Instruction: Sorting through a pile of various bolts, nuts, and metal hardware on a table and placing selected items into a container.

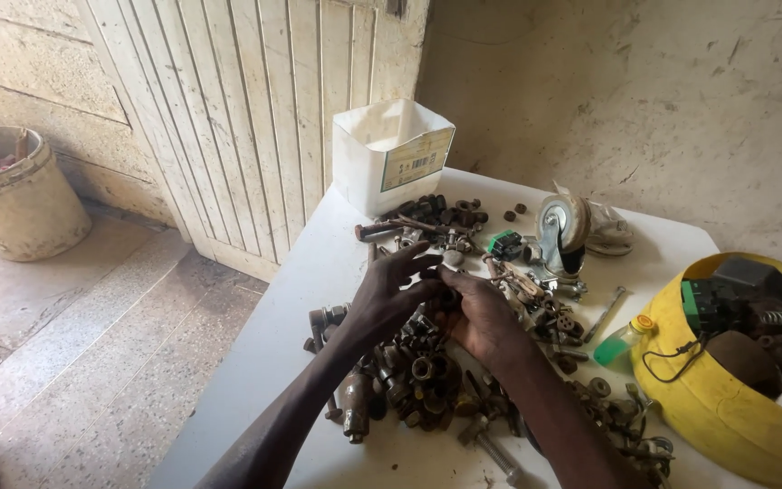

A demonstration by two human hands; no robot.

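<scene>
White table [319,272] strewn with metal parts. At its right edge, yellow tub [726,426] crammed with dark gear. At the far corner, open white box [391,149]. Near the far edge, caster wheel [561,226], tilted. Mid-table, heap of rusty fittings [418,376]. Above the heap, left hand [382,299] and right hand [480,317] meeting, fingertips pinched together on a small dark part [439,282], mostly hidden. By the tub, small green bottle [622,340] lying flat.
</scene>
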